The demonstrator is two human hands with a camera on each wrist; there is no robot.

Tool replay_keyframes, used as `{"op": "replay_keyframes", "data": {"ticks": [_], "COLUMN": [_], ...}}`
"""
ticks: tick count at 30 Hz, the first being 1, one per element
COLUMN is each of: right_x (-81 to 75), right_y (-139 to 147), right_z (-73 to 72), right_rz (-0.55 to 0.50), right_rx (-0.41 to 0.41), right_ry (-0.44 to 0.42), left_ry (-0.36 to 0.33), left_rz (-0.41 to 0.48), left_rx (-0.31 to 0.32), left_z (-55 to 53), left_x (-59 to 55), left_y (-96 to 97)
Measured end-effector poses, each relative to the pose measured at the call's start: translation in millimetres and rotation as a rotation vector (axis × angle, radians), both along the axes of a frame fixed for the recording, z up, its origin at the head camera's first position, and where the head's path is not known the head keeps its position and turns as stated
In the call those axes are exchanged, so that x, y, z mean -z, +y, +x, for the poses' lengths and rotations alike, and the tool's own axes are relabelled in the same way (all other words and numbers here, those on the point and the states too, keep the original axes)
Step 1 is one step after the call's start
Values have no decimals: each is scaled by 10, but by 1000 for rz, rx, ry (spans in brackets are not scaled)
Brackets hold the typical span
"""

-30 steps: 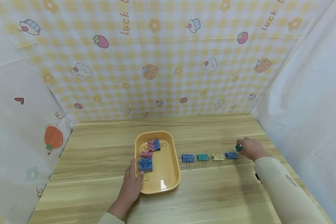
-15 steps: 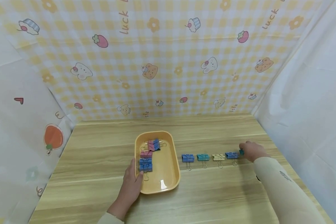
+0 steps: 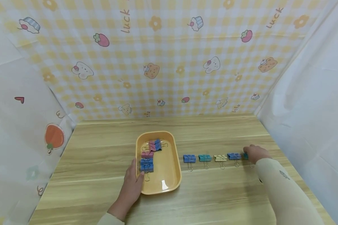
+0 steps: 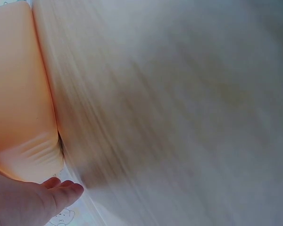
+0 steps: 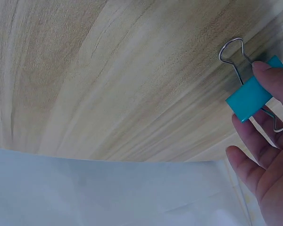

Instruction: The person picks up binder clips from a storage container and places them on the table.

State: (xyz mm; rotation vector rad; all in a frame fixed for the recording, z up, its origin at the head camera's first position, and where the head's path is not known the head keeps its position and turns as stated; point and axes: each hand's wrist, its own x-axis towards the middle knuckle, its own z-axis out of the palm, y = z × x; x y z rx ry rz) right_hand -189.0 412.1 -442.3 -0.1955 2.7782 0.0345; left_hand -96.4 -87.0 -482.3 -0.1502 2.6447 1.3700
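Tabletop (image 3: 211, 193) meets a yellow-checked cloth (image 3: 171, 53) behind. From here I see the right grip (image 3: 257, 153) pinching a teal clip (image 5: 251, 100) at the right end of a clip row (image 3: 220, 158); the left grip (image 3: 131, 183) holds the yellow tray (image 3: 166, 162) by its rim. Wood stretches nearside, right edge close.

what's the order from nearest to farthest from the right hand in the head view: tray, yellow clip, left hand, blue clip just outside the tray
From the right hand:
1. yellow clip: to its left
2. blue clip: farther left
3. tray: just left of that clip
4. left hand: at the tray's left side
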Motion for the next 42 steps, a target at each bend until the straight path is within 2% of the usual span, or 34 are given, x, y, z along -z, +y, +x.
{"op": "replay_keyframes", "data": {"ticks": [10,26,42], "right_x": [51,39,71], "right_y": [15,-21,-54], "right_z": [-23,26,53], "right_rz": [11,4,-13], "right_rx": [-3,49,83], "right_ry": [3,-21,6], "left_ry": [-3,10,-1], "left_rz": [-1,6,6], "left_rx": [0,6,-4], "left_z": [11,27,24], "left_x": [-24,-27,-23], "left_y": [3,5,-3]}}
